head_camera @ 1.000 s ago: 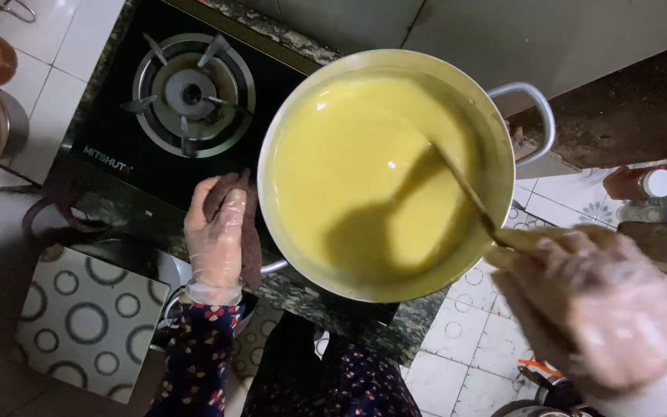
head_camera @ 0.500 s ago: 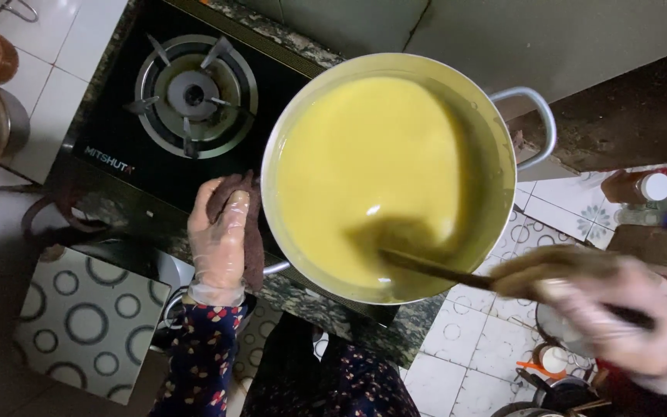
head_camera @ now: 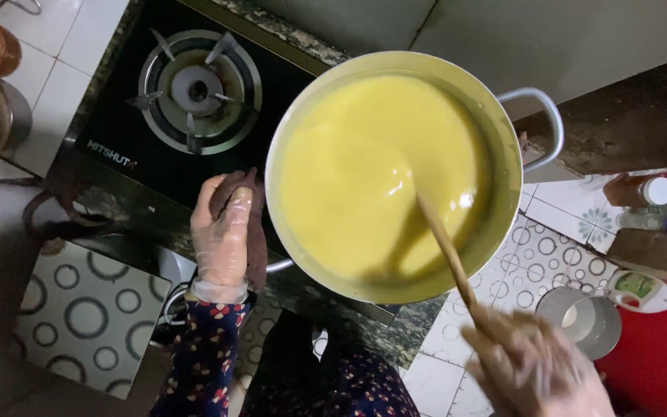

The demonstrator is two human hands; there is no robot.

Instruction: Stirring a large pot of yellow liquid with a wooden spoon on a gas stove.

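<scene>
Pale yellow batter (head_camera: 364, 177) fills a silver pot (head_camera: 503, 147). Light brown wooden spoon (head_camera: 445, 251). Black stove (head_camera: 117, 147) with a grey burner (head_camera: 198, 89) at 10 o'clock. Dark brown cloth (head_camera: 255, 232). Navy sleeve (head_camera: 202, 347), red-white floral print. White floor tiles (head_camera: 86, 332) with grey rings at 7 o'clock. Red tub (head_camera: 658, 363) at 4 o'clock.

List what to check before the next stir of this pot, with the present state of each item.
1. Left hand steadies the pot through the dark cloth: ok.
2. Right hand grips the wooden spoon: ok, though blurred.
3. Spoon tip in the yellow mixture: ok.
4. Mixture below the rim: ok.
5. Burner under the pot lit: cannot tell.
6. Empty burner shows no flame: ok.
</scene>
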